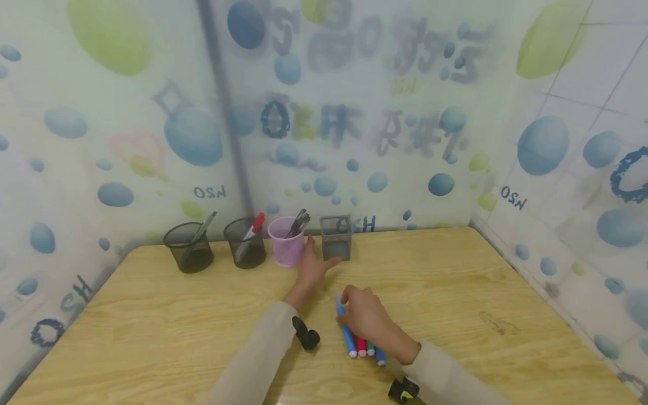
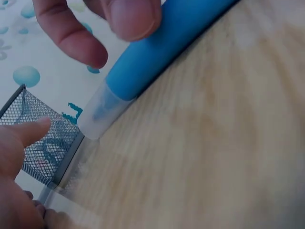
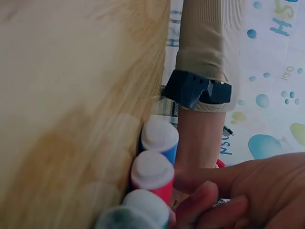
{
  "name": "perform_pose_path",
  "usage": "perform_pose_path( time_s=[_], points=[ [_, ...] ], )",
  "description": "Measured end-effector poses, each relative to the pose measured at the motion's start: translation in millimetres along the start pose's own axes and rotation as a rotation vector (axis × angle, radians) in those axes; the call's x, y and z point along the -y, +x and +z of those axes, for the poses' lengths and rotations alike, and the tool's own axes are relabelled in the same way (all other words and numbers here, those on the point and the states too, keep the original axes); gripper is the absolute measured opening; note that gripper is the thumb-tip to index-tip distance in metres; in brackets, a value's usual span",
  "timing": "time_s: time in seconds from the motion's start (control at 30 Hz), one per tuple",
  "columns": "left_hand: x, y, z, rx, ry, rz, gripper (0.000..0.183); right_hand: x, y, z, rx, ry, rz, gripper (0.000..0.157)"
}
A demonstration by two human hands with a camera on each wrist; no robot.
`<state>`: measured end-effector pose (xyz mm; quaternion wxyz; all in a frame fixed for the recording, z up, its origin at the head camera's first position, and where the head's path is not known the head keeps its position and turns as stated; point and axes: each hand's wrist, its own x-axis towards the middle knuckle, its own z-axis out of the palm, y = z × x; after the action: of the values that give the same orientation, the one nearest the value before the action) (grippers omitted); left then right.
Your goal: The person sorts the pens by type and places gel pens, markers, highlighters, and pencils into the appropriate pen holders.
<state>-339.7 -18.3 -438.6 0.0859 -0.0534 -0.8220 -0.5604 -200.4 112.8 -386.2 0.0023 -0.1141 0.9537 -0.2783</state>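
Note:
My left hand [image 1: 313,269] rests between the pink cup [image 1: 284,250] and the square mesh pen holder [image 1: 349,239], fingers extended and thumb stretched out in front of the holder. Over a row of markers on the table is my right hand [image 1: 372,318]. Its bent finger and thumb stand apart around the leftmost blue marker [image 1: 347,339], which lies flat with its clear tapered end away from me. Beside that marker lie a red marker [image 1: 361,347], a green marker [image 1: 370,350] and another blue marker [image 1: 381,356], partly hidden beneath the hand.
Along the wall stand two round black mesh cups, one holding a grey pen [image 1: 205,225], the other a red-capped marker [image 1: 257,224]. Dark pens [image 1: 298,222] lean in the pink cup. A patterned wall [image 1: 354,185] borders the wooden table [image 1: 152,337] at the back.

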Motion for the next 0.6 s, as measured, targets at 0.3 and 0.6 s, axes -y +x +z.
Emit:
perform_pose_path(
  time_s=[0.3, 0.6],
  points=[
    [-2.0, 15.6, 0.0, 0.096, -0.171, -0.028, 0.105, -1, 2, -1.9, 0.011, -0.017, 0.022, 0.026],
    [2.1, 29.1, -1.1, 0.172, -0.149, -0.017, 0.110, 0, 3, 1.5, 0.014, 0.000, 0.032, 0.024]
  ],
)
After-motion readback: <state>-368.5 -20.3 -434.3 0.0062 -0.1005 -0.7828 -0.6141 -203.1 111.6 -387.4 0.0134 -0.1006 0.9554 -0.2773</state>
